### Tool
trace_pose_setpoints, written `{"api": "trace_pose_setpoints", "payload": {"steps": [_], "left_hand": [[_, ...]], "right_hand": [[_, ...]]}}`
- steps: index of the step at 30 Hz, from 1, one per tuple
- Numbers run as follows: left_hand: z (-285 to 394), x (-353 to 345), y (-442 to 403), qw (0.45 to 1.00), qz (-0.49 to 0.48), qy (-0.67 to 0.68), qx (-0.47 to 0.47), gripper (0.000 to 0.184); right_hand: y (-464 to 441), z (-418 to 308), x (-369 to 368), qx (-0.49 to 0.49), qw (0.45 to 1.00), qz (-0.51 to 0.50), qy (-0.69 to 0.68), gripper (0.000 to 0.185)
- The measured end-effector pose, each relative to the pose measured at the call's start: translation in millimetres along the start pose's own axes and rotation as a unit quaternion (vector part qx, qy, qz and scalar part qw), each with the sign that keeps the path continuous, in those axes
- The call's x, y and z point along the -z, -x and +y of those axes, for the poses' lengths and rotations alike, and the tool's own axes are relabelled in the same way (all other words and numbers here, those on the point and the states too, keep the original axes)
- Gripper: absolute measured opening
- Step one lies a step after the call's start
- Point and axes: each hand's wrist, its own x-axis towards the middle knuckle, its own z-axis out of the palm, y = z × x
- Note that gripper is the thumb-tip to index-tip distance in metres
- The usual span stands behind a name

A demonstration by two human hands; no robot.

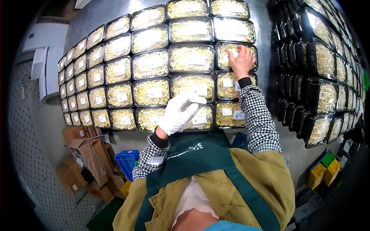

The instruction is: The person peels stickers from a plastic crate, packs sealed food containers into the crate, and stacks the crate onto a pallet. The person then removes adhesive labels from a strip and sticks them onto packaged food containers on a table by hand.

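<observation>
My right hand (243, 61) is bare and rests on the clear top of a black tray of bean sprouts (222, 57) in the right-hand column. Its fingers are extended and touch the film beside a white label (233, 53). My left hand (182, 112), in a white glove, hovers over the nearer trays, closest to a labelled sprout tray (202, 119). The gloved fingers are bent and pressed together, and whatever is between them is hidden. Two labels show on the tray (227, 112) nearest me on the right.
Rows of packed sprout trays (150, 63) cover the metal table (264, 23). Tall stacks of similar trays (325, 96) stand along the right. Below are cardboard boxes (96, 158), a blue crate (126, 161) and yellow crates (318, 175). A label (155, 160) lies on my left sleeve.
</observation>
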Motion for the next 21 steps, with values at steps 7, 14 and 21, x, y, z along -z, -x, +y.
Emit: {"api": "trace_pose_setpoints", "payload": {"steps": [7,14,21], "left_hand": [[-16,-12,-23,0.981,0.187,-0.056,0.019,0.014],[-22,-13,-35,0.978,0.131,0.094,0.134,0.016],[-7,-3,-48,0.953,0.289,-0.085,0.032,0.008]], "right_hand": [[42,-65,88,-0.139,0.796,-0.336,-0.485,0.025],[38,-69,87,-0.271,0.677,-0.253,-0.635,0.019],[-46,-96,109,0.035,0.676,-0.538,-0.502,0.022]]}}
